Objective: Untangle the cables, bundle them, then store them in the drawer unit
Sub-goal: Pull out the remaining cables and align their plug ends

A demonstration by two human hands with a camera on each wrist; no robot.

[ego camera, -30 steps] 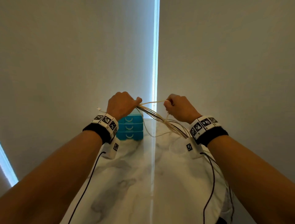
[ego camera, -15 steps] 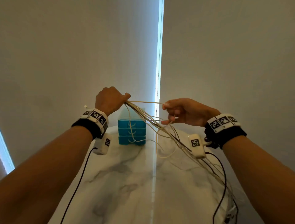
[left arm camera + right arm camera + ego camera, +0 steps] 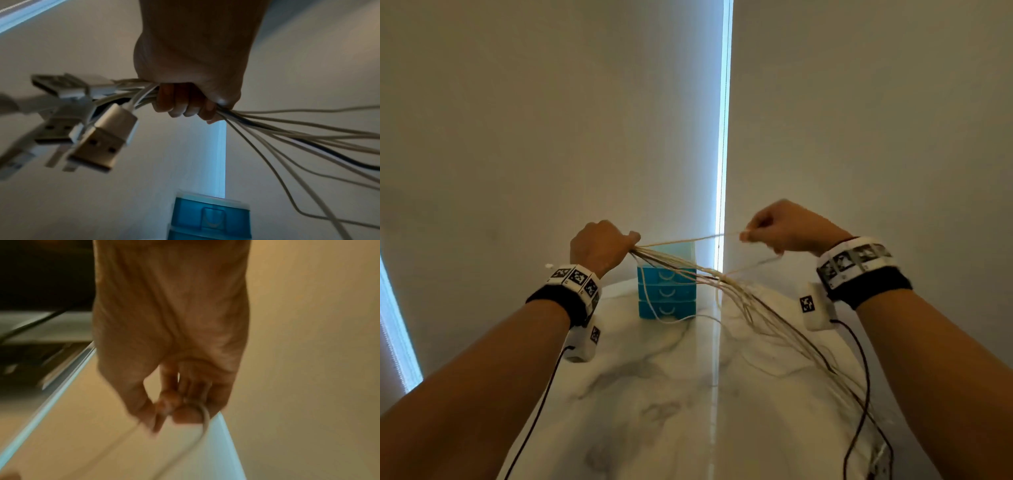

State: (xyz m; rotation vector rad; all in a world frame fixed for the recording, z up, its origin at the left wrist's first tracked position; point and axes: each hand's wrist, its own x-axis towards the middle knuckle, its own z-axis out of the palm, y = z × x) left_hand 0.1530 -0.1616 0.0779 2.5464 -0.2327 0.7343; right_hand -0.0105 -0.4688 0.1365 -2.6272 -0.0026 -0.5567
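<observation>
My left hand (image 3: 602,245) is raised above the table and grips a bundle of white cables (image 3: 726,284) in its fist. In the left wrist view the left hand (image 3: 185,104) has several USB plugs (image 3: 98,139) sticking out on one side and the strands fanning out on the other. My right hand (image 3: 780,229) pinches one white cable (image 3: 688,238), stretched taut from the left fist. The right wrist view shows that cable (image 3: 203,418) looped round the right hand (image 3: 174,410). The blue three-drawer unit (image 3: 667,291) stands behind the cables, drawers closed.
The cables trail down over the white marble table (image 3: 654,394) toward its right edge. Pale roller blinds (image 3: 551,120) hang close behind the table, with a bright gap between them. Black sensor leads (image 3: 863,394) run from both wrist devices along my arms.
My right hand has moved up and to the right, drawing one cable out of the bundle until taut. The left hand stays about level, still gripping the bundle.
</observation>
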